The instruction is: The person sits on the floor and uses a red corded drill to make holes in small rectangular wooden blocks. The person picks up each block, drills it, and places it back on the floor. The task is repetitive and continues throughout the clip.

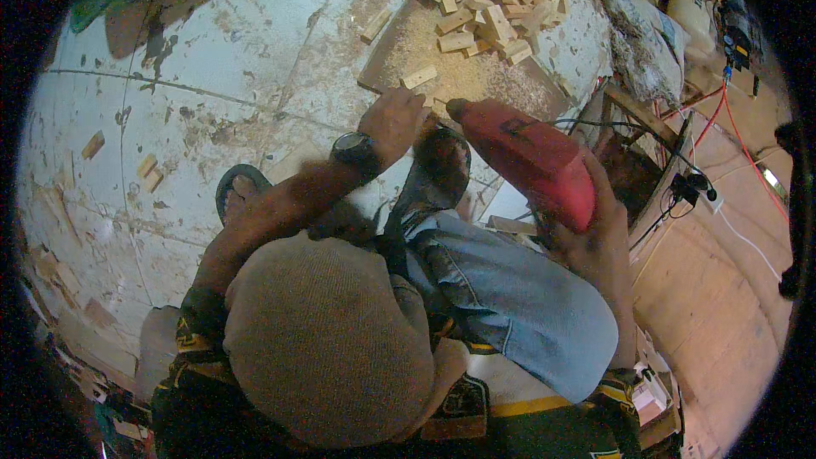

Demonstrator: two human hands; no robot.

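Observation:
My right hand (602, 223) is closed around the rear of a red power drill (531, 153), its dark nose pointing left toward my other hand. My left hand (396, 126), below a dark wristwatch, has its fingers pressed together. A small wooden block (439, 108) shows between those fingertips and the drill's nose; the grip on it is partly hidden. Just beyond the fingers another wooden block (419, 77) lies on a brown board (382, 68) strewn with sawdust. Both hands are low, over my foot and the board's near edge.
A heap of wooden blocks (489, 4) covers the board's far side. Loose offcuts (150, 172) lie on the stained tiles at left. At right are a wooden frame (642, 119), cables (693, 187), a red hose (735, 127) and a sack (646, 47).

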